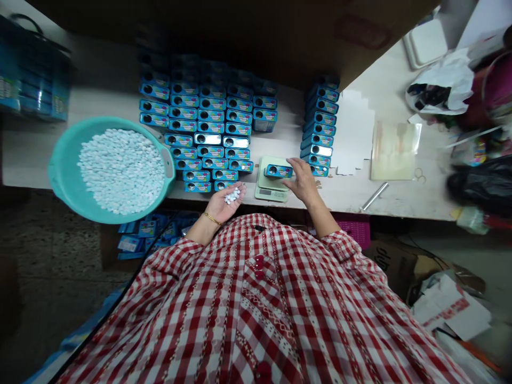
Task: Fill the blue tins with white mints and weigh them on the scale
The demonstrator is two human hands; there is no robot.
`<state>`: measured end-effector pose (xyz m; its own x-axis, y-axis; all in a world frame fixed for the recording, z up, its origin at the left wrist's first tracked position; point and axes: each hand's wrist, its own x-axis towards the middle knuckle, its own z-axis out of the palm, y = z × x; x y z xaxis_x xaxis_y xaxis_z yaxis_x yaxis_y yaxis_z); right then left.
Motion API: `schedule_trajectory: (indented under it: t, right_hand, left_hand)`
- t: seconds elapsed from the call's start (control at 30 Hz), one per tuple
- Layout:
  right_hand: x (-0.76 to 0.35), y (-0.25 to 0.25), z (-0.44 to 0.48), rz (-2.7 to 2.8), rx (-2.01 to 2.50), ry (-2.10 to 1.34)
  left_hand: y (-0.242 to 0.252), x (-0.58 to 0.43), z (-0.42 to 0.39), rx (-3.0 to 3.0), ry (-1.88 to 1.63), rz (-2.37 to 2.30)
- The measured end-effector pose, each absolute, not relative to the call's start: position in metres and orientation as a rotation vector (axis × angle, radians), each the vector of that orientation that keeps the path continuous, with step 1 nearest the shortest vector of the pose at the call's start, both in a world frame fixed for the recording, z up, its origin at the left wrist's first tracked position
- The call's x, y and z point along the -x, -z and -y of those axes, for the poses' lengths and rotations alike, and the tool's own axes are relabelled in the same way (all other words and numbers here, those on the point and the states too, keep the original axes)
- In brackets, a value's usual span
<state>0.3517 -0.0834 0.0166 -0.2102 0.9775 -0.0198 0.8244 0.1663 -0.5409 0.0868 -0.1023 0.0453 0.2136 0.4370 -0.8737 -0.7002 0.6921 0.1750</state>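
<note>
My left hand (226,204) lies palm up at the table's front edge, cupping a small heap of white candies (232,196). My right hand (303,180) is by the right end of a small blue tin (279,171), its thumb and fingers spread apart; whether a fingertip touches the tin I cannot tell. The tin rests on a pale green digital scale (271,194), whose readout is too small to read. On the left stands a turquoise plastic basin (64,176) with many white candies (120,170) in it.
Rows of blue tins (210,127) stand between basin and scale. Another column of tins (322,129) is beyond my right hand. Further right lie white paper sheets (352,133), a clear plastic sheet (394,152) and a metal tube (375,196). A large cardboard box (256,26) overhangs the back.
</note>
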Motion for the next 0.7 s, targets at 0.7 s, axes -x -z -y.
schedule_trajectory:
  t: [0.7]
  right_hand:
    - [-0.307, 0.019, -0.037, 2.007, 1.775, -0.441]
  left_hand:
    - [-0.046, -0.070, 0.102, 0.340, -0.869, -1.162]
